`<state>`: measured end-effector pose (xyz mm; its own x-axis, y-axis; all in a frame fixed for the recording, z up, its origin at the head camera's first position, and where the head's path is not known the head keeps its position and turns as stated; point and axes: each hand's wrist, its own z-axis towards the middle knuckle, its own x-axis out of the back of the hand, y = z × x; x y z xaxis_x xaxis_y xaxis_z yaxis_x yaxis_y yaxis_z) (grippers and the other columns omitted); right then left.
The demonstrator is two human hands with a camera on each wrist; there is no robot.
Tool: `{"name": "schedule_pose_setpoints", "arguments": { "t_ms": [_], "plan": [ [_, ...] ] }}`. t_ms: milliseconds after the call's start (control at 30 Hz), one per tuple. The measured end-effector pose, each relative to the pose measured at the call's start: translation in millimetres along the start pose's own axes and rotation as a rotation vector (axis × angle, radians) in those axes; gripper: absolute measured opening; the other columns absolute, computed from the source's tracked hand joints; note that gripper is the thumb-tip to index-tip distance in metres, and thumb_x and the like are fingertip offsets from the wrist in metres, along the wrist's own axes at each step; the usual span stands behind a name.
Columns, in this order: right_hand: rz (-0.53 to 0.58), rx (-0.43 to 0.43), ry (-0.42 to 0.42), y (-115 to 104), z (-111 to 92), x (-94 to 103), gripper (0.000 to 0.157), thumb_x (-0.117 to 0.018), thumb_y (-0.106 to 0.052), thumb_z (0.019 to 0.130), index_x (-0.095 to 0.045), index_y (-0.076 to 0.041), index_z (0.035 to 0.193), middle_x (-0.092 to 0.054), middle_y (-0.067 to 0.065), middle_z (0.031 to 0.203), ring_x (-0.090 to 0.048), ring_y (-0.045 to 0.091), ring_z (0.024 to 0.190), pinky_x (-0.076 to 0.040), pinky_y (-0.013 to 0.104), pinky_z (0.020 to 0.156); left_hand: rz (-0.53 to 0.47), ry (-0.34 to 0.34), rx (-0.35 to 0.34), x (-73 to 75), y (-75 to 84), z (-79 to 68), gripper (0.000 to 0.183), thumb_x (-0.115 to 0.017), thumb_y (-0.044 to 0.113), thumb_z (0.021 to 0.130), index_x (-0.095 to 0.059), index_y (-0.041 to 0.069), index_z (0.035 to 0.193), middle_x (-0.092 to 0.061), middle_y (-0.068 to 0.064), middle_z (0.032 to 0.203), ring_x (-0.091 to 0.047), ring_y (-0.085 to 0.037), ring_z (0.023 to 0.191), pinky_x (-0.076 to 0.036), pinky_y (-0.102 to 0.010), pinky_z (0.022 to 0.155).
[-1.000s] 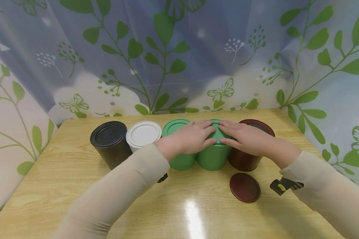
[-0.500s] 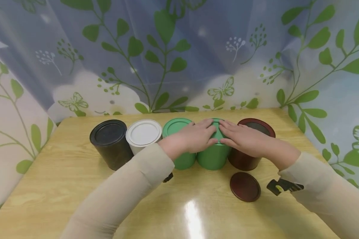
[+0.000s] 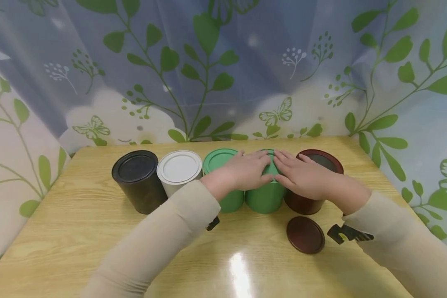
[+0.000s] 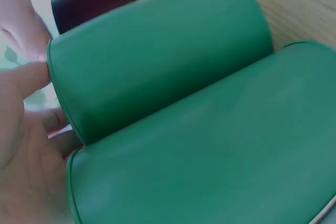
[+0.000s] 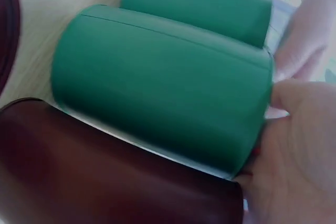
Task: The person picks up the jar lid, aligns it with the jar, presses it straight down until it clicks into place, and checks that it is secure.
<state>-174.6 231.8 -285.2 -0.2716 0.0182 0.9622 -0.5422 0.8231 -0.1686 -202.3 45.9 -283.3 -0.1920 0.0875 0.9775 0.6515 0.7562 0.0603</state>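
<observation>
Both hands lie over the lid of the right-hand green canister (image 3: 265,198), their fingertips meeting near its middle. My left hand (image 3: 246,170) comes in across the other green canister (image 3: 217,159), fingers nearly straight on the lid. From the right, my right hand (image 3: 305,176) rests its fingers on the same lid and overlaps the dark red canister (image 3: 305,203). In the left wrist view the left thumb sits at the rim of the green canister (image 4: 157,56). The right wrist view has the right thumb at that rim too, with the palm beside the dark red canister (image 5: 115,166).
A black canister (image 3: 139,186) and a white canister (image 3: 179,165), both lidded, stand at the left of the row. A loose dark red lid (image 3: 305,234) lies on the wooden table (image 3: 97,231) in front. Behind hangs a leaf-patterned curtain (image 3: 223,103).
Both hands stay on the green lid. The left forearm has shifted slightly to the right and the right forearm slightly to the left. The canisters and the loose lid keep their places.
</observation>
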Motion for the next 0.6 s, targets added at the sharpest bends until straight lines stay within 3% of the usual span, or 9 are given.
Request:
{"name": "schedule_pose_setpoints", "arguments": {
  "t_ms": [267, 467, 600],
  "plan": [
    [-0.130, -0.069, 0.096, -5.4, -2.3, -14.5, 0.059, -0.027, -0.037, 0.103, -0.021, 0.001, 0.146, -0.011, 0.019, 0.153, -0.008, 0.033, 0.140, -0.010, 0.059, 0.107, 0.129, 0.118, 0.088, -15.9, 4.5, -8.2, 0.052, -0.029, 0.053, 0.098, -0.037, 0.030, 0.144, -0.026, -0.002, 0.152, -0.017, -0.020, 0.140, -0.019, -0.050, 0.110],
    [-0.107, -0.068, 0.097, -6.5, -1.6, -13.8, 0.059, -0.027, -0.037, 0.103, -0.021, 0.002, 0.146, -0.010, 0.019, 0.153, -0.009, 0.034, 0.140, -0.011, 0.059, 0.107, 0.173, 0.145, 0.100, -27.6, 6.9, -13.6, 0.063, -0.018, 0.057, 0.097, -0.025, 0.022, 0.149, -0.016, -0.003, 0.154, -0.007, -0.020, 0.142, -0.013, -0.051, 0.111],
    [-0.133, -0.092, 0.130, -8.1, 1.0, -17.0, 0.058, -0.027, -0.036, 0.103, -0.021, 0.003, 0.146, -0.011, 0.019, 0.153, -0.009, 0.033, 0.140, -0.011, 0.058, 0.108, 0.249, 0.175, 0.104, -29.5, 7.7, -17.4, 0.072, -0.020, 0.060, 0.095, -0.022, 0.013, 0.150, -0.019, -0.006, 0.154, -0.009, -0.021, 0.141, -0.010, -0.050, 0.111]
  ]
}}
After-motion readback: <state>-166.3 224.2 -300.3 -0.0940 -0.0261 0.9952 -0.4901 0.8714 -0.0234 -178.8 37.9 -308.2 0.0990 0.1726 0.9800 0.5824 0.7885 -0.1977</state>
